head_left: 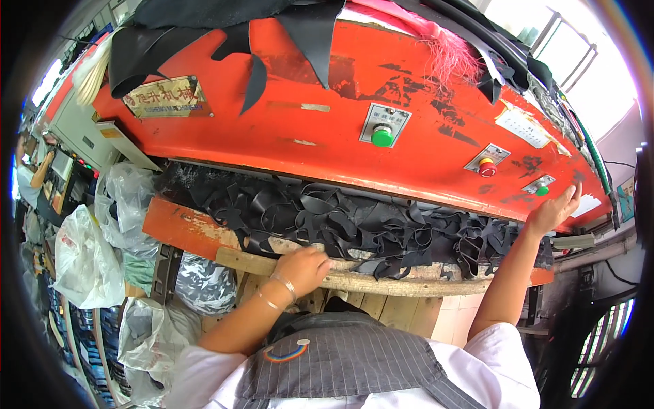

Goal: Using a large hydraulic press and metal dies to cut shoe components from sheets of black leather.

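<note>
My left hand is closed over the pale wooden rail along the front of the machine bed. Its fingers are curled and their tips are hidden, so any thing inside them does not show. My right hand reaches up to the right end of the red machine panel, its fingers stretched upward and apart. The palm is beside a small green button, and nothing shows in that hand. Between the rail and the panel lies a heap of cut black leather-like scraps, tangled in strips and loops.
The panel also carries a large green button and a red-and-yellow stop button. Black sheets and pink fringe hang over its top. Filled plastic bags stand at left. Farther left, another person is at work.
</note>
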Demonstrator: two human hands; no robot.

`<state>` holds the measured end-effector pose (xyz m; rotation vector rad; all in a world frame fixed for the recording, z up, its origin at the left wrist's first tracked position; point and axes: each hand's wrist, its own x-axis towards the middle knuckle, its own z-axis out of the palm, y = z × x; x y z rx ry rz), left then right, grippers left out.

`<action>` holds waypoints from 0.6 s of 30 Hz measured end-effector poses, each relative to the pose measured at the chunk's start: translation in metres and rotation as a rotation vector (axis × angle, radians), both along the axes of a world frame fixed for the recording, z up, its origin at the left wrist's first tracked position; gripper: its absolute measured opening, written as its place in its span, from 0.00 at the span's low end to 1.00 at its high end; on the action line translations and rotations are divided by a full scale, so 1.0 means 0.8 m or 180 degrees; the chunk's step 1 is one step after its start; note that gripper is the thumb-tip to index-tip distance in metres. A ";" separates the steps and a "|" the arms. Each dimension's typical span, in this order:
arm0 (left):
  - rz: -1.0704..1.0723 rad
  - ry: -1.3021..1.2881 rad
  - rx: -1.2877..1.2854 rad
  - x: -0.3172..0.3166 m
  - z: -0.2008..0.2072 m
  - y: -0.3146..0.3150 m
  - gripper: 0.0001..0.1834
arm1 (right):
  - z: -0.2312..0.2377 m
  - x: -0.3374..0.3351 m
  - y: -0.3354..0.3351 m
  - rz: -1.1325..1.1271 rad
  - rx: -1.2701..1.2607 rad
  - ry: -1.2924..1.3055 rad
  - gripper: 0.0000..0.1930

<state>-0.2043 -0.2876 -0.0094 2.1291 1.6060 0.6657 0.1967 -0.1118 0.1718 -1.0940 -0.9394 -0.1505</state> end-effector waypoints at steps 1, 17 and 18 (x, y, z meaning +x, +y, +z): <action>0.0074 0.0075 0.0087 -0.001 -0.010 -0.011 0.12 | 0.006 -0.030 -0.006 0.0154 0.0256 -0.0087 0.23; 0.0454 0.0321 -0.0300 0.008 -0.045 -0.007 0.12 | -0.073 -0.322 0.070 0.3491 0.1630 -0.4157 0.14; 0.0162 0.0404 -0.0536 0.005 -0.052 -0.023 0.13 | -0.102 -0.322 0.069 0.3723 0.1306 -0.4353 0.12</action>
